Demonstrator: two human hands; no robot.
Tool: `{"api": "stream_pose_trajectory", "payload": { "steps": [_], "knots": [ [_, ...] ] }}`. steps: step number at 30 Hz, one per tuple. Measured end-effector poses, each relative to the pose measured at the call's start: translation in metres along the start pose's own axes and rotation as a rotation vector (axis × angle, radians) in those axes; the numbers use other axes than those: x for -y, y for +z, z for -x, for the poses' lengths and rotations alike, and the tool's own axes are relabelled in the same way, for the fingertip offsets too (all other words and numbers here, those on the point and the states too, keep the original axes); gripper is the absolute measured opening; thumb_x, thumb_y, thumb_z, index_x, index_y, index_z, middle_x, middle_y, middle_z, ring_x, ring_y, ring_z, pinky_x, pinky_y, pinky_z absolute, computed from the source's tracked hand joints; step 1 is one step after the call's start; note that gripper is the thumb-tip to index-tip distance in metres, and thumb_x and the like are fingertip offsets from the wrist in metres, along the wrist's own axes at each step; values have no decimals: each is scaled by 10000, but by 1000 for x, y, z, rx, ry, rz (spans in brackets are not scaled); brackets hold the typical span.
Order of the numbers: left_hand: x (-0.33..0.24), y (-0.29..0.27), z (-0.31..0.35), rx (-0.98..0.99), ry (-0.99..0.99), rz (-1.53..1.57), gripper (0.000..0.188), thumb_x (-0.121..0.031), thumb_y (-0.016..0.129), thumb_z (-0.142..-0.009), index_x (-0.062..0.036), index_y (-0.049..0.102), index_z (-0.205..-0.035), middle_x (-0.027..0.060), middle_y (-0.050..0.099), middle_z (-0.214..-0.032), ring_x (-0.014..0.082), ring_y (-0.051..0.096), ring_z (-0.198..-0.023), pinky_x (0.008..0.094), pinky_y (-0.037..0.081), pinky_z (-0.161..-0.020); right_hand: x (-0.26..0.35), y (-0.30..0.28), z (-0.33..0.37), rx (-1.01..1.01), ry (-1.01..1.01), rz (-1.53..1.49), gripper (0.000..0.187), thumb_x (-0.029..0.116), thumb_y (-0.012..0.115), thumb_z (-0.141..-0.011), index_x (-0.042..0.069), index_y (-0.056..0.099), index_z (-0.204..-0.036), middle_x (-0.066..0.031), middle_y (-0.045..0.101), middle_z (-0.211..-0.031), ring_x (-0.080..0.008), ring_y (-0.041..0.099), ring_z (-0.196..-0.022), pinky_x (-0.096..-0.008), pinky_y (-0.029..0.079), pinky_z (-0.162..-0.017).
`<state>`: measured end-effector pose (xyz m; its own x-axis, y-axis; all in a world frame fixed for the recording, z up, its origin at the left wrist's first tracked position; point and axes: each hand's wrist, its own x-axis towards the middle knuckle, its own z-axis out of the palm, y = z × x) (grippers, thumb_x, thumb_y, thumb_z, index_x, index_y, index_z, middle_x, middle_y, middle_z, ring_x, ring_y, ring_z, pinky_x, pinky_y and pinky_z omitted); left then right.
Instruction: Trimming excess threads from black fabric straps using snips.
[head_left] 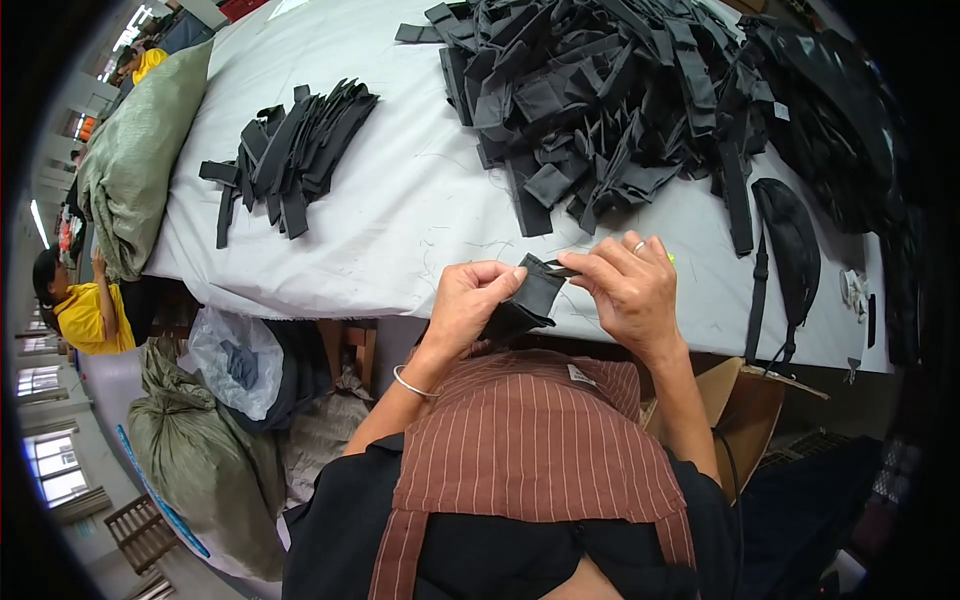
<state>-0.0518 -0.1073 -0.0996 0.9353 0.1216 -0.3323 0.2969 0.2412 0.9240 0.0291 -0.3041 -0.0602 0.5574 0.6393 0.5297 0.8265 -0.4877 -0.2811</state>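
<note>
Near the table's front edge, my left hand (pixel 475 300) pinches a short black fabric strip (pixel 538 290) between thumb and fingers. Part of the strip hangs down below that hand. My right hand (pixel 625 290) is closed at the strip's upper right corner, with a thin dark piece between thumb and forefinger. Whether that piece is part of the strip or a small tool, I cannot tell. Beyond my hands lies a large heap of similar black strips (pixel 600 100). To the left is a smaller pile of black strips (pixel 300 150), laid roughly side by side.
A white cloth (pixel 390 220) with loose threads covers the table. Black bags (pixel 790 250) lie at the right. An open cardboard box (pixel 745 400) stands below the right edge. Stuffed sacks (pixel 200 450) sit on the floor at left. A person in yellow (pixel 90 315) is beyond them.
</note>
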Motion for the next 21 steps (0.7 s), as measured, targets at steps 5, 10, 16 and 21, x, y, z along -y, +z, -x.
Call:
{"api": "stream_pose_trajectory", "payload": {
  "steps": [5, 10, 16, 21],
  "knots": [
    [-1, -1, 1, 3, -39, -12, 165, -134, 663, -883, 26, 699, -875, 1, 658, -744, 34, 546, -644, 184, 432, -599, -3, 4, 0, 21, 6, -94, 209, 158, 729, -710, 174, 707, -917, 29, 536, -675, -189, 447, -638, -326, 310, -595],
    [1, -1, 0, 17, -56, -6, 163, -142, 671, -879, 19, 698, -869, -3, 655, -741, 32, 545, -646, 184, 431, -605, -5, 6, 2, 27, 5, -131, 200, 142, 723, -715, 168, 713, -912, 26, 539, -672, -190, 440, -630, -323, 307, -592],
    [-2, 0, -1, 36, -73, -3, 161, -145, 672, -878, 13, 699, -863, -7, 653, -737, 33, 542, -650, 191, 429, -613, -9, 10, 2, 16, 19, -120, 219, 145, 722, -705, 179, 714, -921, 35, 525, -675, -180, 436, -624, -318, 313, -594],
    [1, -2, -2, 26, -69, 5, 166, -149, 673, -878, 14, 697, -858, -6, 652, -735, 34, 540, -645, 188, 425, -611, -8, 11, 2, 6, 20, -131, 186, 128, 716, -721, 168, 715, -903, 28, 535, -663, -183, 433, -622, -320, 306, -586]
  ]
}}
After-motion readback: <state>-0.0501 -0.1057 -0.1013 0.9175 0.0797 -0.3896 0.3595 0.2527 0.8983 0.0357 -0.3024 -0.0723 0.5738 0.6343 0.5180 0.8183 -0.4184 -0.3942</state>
